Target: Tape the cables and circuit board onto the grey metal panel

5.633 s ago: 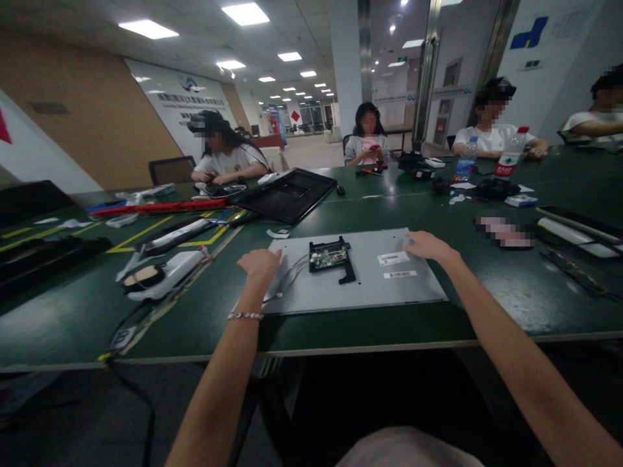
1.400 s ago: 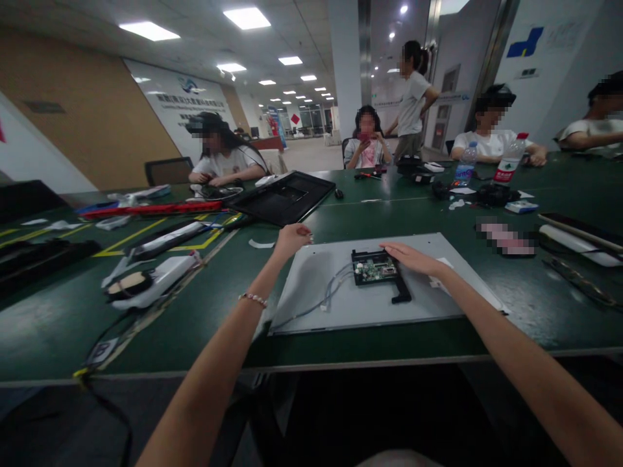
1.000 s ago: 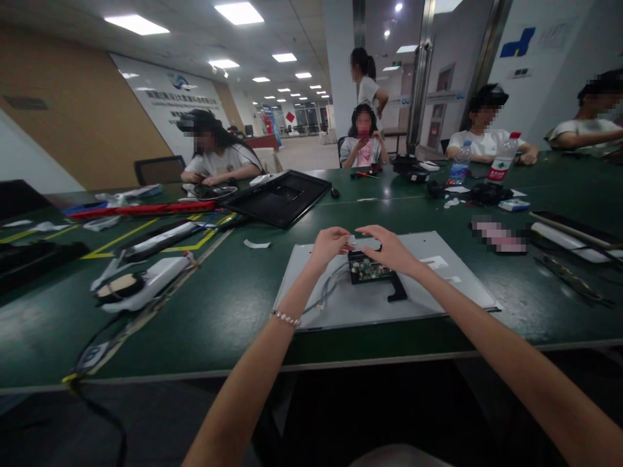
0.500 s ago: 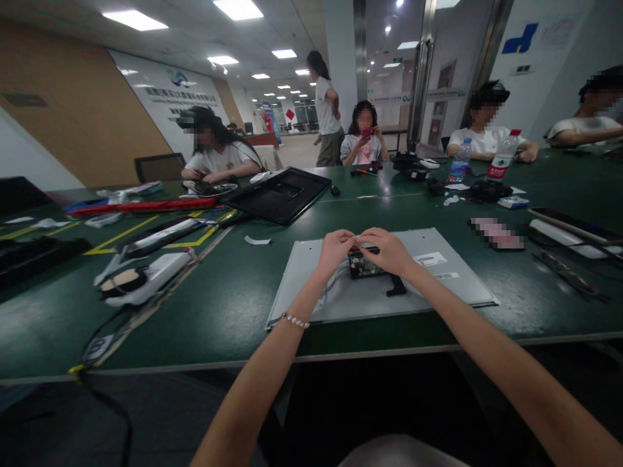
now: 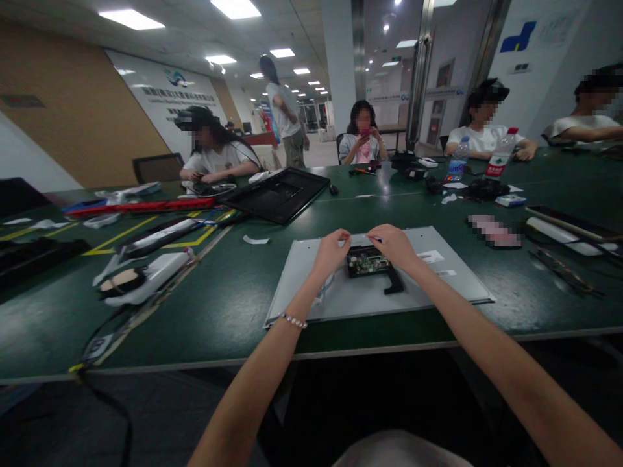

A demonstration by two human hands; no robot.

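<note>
Green surface [image 5: 214,331] extends across the foreground, a black frame [image 5: 257,200] lying on its far part. Near the front edge, flat, is a grey metal panel [image 5: 350,303] bearing a circuit board [image 5: 368,263] in a black bracket [image 5: 392,284]. Step in hand, as judged: fine fingertip work at the board's far edge. Left hand [image 5: 333,250] is drawn into a pinch; right hand [image 5: 392,246] likewise, just apart from it. Whether either grip holds anything cannot be told. Next move appears to call for light, steady fingers, clear of exposed components. Cables [image 5: 327,283] are partly hidden by the left arm [image 5: 253,383]; print on the labels [image 5: 431,257] is illegible.
</note>
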